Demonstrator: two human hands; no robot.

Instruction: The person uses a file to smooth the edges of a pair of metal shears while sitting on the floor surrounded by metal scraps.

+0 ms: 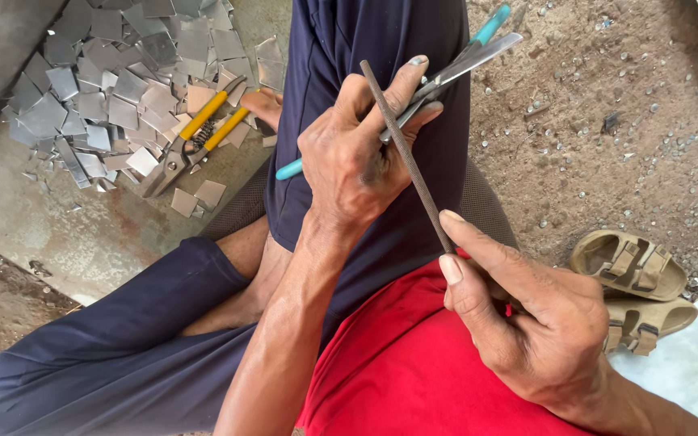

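Observation:
My left hand (357, 153) grips a thin shiny metal strip (478, 56) together with a teal-handled tool (490, 24), whose other end pokes out below the hand at the left. My right hand (527, 323) pinches the lower end of a long dark round file (405, 153) between thumb and forefinger. The file runs diagonally up across my left hand and meets the metal strip near my left thumb. I sit cross-legged in dark blue trousers and a red shirt.
A heap of small cut sheet-metal squares (115, 81) lies on the grey slab at the upper left, with yellow-handled tin snips (191, 141) on it. A pair of tan sandals (636, 287) rests on the gravelly dirt at the right.

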